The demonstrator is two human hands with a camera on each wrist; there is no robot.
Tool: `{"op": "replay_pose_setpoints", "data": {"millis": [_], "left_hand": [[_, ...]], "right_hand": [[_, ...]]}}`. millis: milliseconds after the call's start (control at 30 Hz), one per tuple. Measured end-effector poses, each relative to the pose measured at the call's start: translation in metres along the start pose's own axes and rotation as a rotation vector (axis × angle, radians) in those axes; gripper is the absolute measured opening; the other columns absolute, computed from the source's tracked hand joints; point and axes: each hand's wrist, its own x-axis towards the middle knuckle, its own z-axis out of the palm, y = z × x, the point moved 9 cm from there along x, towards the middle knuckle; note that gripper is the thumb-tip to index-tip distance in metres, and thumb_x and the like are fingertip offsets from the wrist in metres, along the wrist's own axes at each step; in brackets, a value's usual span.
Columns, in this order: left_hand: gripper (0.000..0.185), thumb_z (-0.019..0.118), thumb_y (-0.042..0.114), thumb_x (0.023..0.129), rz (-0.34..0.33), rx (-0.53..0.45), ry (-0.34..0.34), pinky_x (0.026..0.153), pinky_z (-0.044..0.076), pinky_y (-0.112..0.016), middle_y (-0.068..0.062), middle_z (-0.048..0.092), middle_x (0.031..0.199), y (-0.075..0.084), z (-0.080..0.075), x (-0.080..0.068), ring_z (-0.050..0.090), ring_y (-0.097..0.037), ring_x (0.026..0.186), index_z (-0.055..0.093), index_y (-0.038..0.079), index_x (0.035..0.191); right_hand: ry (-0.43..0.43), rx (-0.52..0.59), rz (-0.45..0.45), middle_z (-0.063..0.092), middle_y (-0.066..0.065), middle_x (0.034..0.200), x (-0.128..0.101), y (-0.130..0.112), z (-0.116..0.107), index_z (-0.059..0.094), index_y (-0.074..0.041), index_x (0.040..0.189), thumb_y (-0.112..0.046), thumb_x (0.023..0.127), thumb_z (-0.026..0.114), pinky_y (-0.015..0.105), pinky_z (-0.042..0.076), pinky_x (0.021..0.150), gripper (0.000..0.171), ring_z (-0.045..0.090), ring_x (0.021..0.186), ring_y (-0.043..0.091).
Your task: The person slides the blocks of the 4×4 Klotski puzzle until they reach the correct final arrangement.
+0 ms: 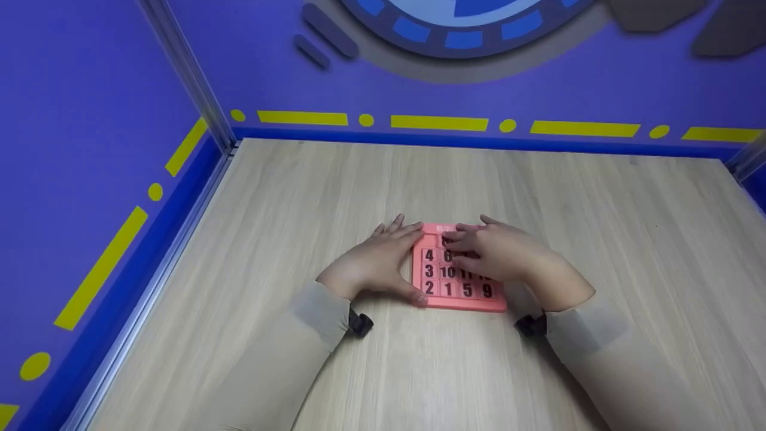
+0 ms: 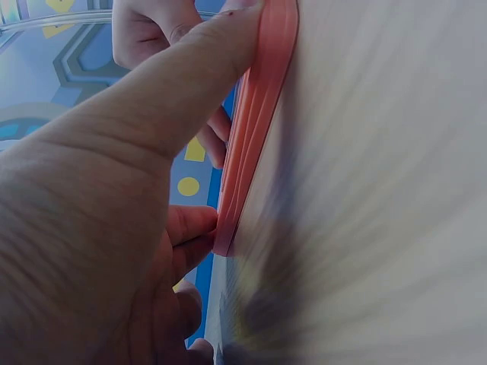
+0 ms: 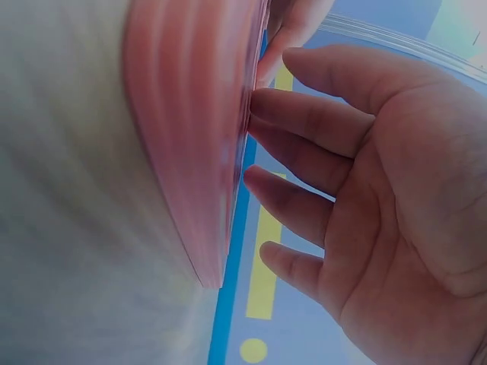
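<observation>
The flat pink plastic sliding puzzle with black number tiles (image 1: 458,281) lies in the middle of the pale wood-grain table (image 1: 455,371), a little toward you, with its near edge facing you. It looks light, thin and stiff, a hard tray with small loose tiles inside. On the smooth table it will probably slide easily when you push a tile, so it needs something that keeps it from moving. The good places to hold it are the raised outer rim and the corners, not the tiles, because those must stay free to move. I judge it not fragile, but the tiles could jam if you press down hard.

Your left hand (image 1: 377,263) lies flat beside the left edge of the puzzle. Its grip is spread: the thumb (image 2: 205,68) is stretched along the near rim and touches it, and the straight fingers reach along the far left corner. So it steadies the frame more than it pinches it.

Your right hand (image 1: 502,254) comes from the right and lies over the upper rows of tiles, the wrist low over the right side. Its fingers (image 3: 319,125) are relaxed and slightly bent, and the tips touch the face of the puzzle. The right wrist view is blurred here, so I cannot tell which tile they press on.

Behind the table stands a purple wall with yellow dashes (image 1: 440,123).
</observation>
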Motion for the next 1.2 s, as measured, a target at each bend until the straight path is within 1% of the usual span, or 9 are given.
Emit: {"op": "replay_pose_setpoints", "data": {"millis": [167, 267, 333, 467, 533, 600, 733, 1000, 1200], "left_hand": [[0.146, 0.097, 0.075, 0.072, 0.000, -0.001, -0.002, 0.148, 0.000, -0.050, 0.004, 0.011, 0.193, 0.000, 0.002, 0.001, -0.005, -0.028, 0.181, 0.022, 0.016, 0.183], [0.146, 0.097, 0.074, 0.072, -0.002, -0.005, -0.006, 0.148, -0.001, -0.049, 0.004, 0.011, 0.193, 0.000, 0.002, 0.001, -0.006, -0.027, 0.181, 0.022, 0.017, 0.183], [0.145, 0.097, 0.074, 0.072, -0.001, -0.005, -0.007, 0.148, -0.001, -0.049, 0.005, 0.012, 0.193, 0.000, 0.003, 0.001, -0.007, -0.026, 0.181, 0.023, 0.017, 0.183], [0.144, 0.096, 0.075, 0.073, 0.000, 0.002, -0.008, 0.149, -0.001, -0.048, 0.006, 0.012, 0.193, 0.000, 0.002, 0.001, -0.008, -0.026, 0.180, 0.023, 0.018, 0.183], [0.143, 0.096, 0.076, 0.073, 0.000, 0.006, -0.009, 0.149, -0.001, -0.048, 0.006, 0.012, 0.193, 0.000, 0.002, 0.001, -0.008, -0.025, 0.180, 0.023, 0.018, 0.183], [0.143, 0.095, 0.077, 0.074, 0.003, 0.010, -0.009, 0.149, -0.001, -0.049, 0.006, 0.013, 0.193, 0.000, 0.001, 0.001, -0.008, -0.026, 0.180, 0.023, 0.018, 0.183], [0.143, 0.095, 0.078, 0.074, 0.004, 0.018, -0.009, 0.149, -0.001, -0.049, 0.007, 0.013, 0.193, 0.000, 0.001, 0.000, -0.008, -0.026, 0.180, 0.024, 0.018, 0.183], [0.146, 0.094, 0.079, 0.072, 0.003, 0.013, -0.007, 0.149, -0.001, -0.050, 0.006, 0.011, 0.193, -0.001, 0.001, 0.000, -0.008, -0.027, 0.180, 0.023, 0.018, 0.183], [0.147, 0.094, 0.081, 0.071, 0.005, 0.004, -0.007, 0.148, -0.001, -0.051, 0.005, 0.011, 0.193, -0.001, 0.000, 0.000, -0.008, -0.027, 0.180, 0.023, 0.017, 0.183]], "right_hand": [[0.002, -0.044, 0.024, 0.069, 0.007, 0.161, -0.004, -0.001, -0.001, 0.074, -0.014, 0.151, -0.037, 0.112, 0.069, 0.072, 0.028, 0.140, 0.046, 0.056, 0.161, 0.038], [0.002, -0.074, 0.017, 0.070, 0.009, 0.160, -0.008, -0.005, -0.003, 0.075, -0.013, 0.150, -0.037, 0.112, 0.070, 0.070, 0.030, 0.140, 0.045, 0.057, 0.160, 0.037], [0.013, -0.082, -0.013, 0.070, 0.009, 0.160, -0.010, -0.011, -0.005, 0.075, -0.013, 0.150, -0.036, 0.111, 0.070, 0.069, 0.031, 0.140, 0.045, 0.058, 0.159, 0.036], [0.034, -0.048, -0.089, 0.071, 0.010, 0.158, -0.012, -0.026, -0.007, 0.076, -0.012, 0.150, -0.033, 0.111, 0.072, 0.067, 0.033, 0.140, 0.044, 0.061, 0.156, 0.033], [0.031, -0.036, -0.130, 0.073, 0.009, 0.157, -0.011, -0.033, -0.006, 0.076, -0.012, 0.149, -0.031, 0.111, 0.071, 0.068, 0.034, 0.139, 0.042, 0.064, 0.154, 0.031], [0.023, -0.026, -0.146, 0.074, 0.008, 0.156, -0.011, -0.038, -0.005, 0.078, -0.013, 0.147, -0.032, 0.112, 0.070, 0.067, 0.034, 0.140, 0.041, 0.067, 0.151, 0.029], [0.018, -0.022, -0.142, 0.074, 0.007, 0.156, -0.010, -0.042, -0.003, 0.079, -0.013, 0.146, -0.033, 0.112, 0.069, 0.067, 0.035, 0.139, 0.040, 0.066, 0.152, 0.029], [-0.016, -0.029, -0.102, 0.069, 0.007, 0.162, -0.008, -0.041, 0.003, 0.073, -0.010, 0.152, -0.036, 0.111, 0.070, 0.066, 0.032, 0.141, 0.049, 0.056, 0.162, 0.032], [-0.009, -0.044, -0.084, 0.069, 0.007, 0.161, -0.006, -0.039, 0.003, 0.071, -0.010, 0.155, -0.036, 0.112, 0.070, 0.069, 0.032, 0.140, 0.050, 0.053, 0.163, 0.033]]}}
